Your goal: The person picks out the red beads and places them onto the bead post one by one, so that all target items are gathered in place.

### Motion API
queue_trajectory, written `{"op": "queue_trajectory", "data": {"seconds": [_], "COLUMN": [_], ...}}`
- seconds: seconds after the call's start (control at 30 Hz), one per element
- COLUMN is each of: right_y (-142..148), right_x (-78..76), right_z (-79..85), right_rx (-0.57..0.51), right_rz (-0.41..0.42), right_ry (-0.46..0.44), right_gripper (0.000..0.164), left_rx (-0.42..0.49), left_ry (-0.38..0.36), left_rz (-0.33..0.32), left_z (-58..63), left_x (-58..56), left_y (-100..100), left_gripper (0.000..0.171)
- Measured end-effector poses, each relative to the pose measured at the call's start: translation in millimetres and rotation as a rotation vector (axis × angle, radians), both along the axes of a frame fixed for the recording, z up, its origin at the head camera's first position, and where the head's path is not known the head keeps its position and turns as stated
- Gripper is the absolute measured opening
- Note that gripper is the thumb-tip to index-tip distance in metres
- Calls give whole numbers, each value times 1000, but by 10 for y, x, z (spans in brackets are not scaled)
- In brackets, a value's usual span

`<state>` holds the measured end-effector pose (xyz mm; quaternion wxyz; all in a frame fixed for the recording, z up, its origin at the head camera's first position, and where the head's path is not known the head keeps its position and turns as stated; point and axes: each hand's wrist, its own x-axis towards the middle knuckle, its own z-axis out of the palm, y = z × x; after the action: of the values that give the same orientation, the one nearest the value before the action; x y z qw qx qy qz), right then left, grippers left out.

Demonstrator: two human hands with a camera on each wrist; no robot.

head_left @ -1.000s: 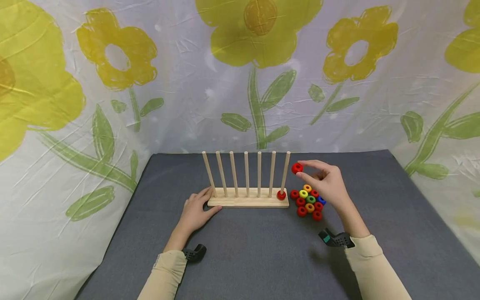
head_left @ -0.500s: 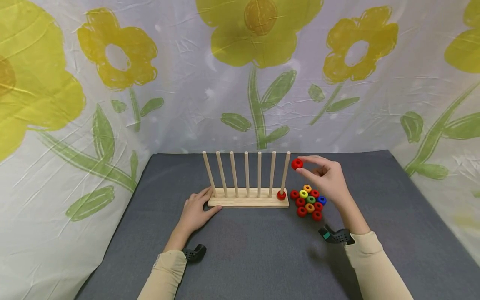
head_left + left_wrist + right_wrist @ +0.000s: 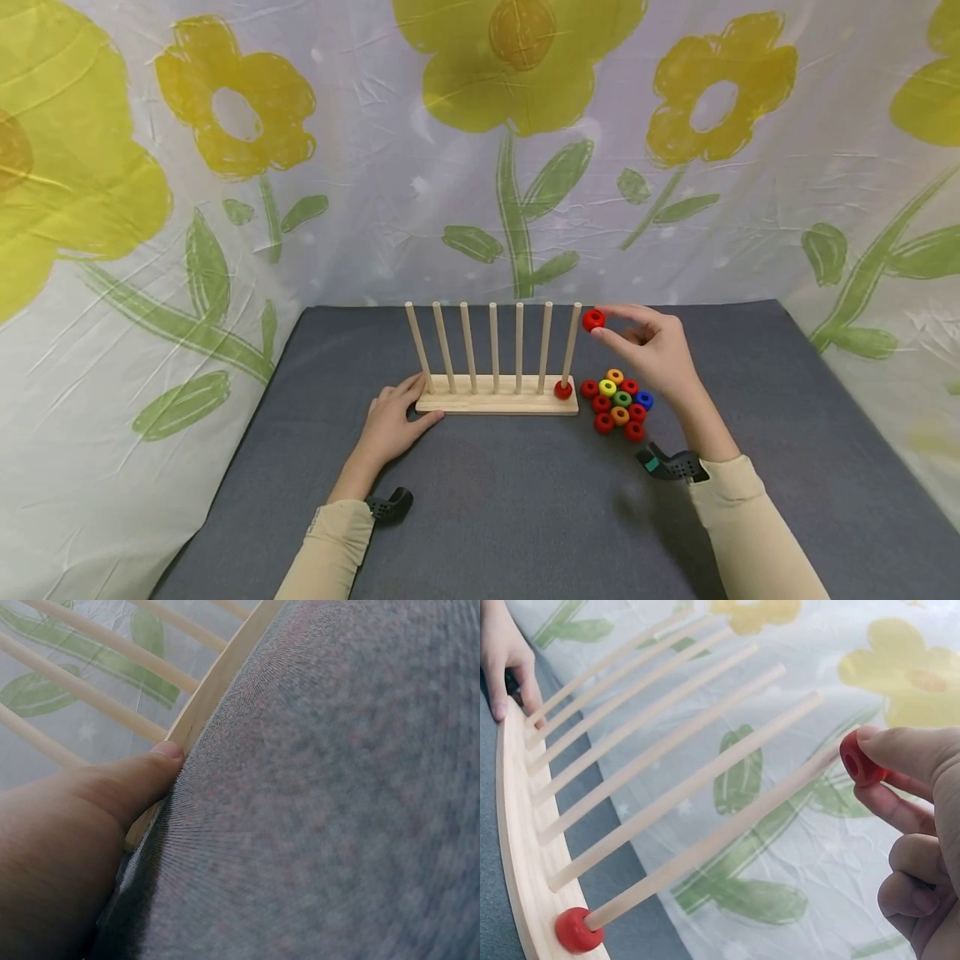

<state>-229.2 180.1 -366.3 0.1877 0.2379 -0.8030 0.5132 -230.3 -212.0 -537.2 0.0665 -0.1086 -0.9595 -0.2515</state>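
Observation:
A wooden peg rack (image 3: 480, 406) with a row of upright pegs stands on the table. My left hand (image 3: 390, 423) holds its left end, thumb on the front edge and fingers at the far side; in the left wrist view the thumb (image 3: 142, 780) presses the base. Between thumb and fingertips, my right hand (image 3: 660, 350) pinches a red bead (image 3: 593, 320) with a hole. That bead is just right of the top of the rightmost peg (image 3: 727, 829), apart from it in the head view. Another red bead (image 3: 579, 930) sits at the bottom of this peg.
Right of the rack lies a tight cluster of beads: several red, a yellow bead (image 3: 607, 387), a green bead (image 3: 622, 399), a blue bead (image 3: 643, 401) and orange ones. Grey cloth (image 3: 495, 517) covers the table, and a flower-printed curtain (image 3: 375, 208) hangs behind.
My right hand has risen slightly with the red bead, from below the top of the rightmost peg to about level with it. The left hand and rack have stayed put.

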Motion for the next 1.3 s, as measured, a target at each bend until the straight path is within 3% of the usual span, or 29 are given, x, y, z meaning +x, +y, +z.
{"op": "queue_trajectory", "data": {"seconds": [1.3], "right_y": [-42], "right_x": [-39], "right_z": [162], "right_rx": [-31], "right_rz": [1], "right_ry": [22], "right_gripper": [26], "left_rx": [2], "left_ry": [-11], "left_rz": [-2], "left_z": [8], "left_x": [-1], "left_y": [-2], "left_gripper": [83]}}
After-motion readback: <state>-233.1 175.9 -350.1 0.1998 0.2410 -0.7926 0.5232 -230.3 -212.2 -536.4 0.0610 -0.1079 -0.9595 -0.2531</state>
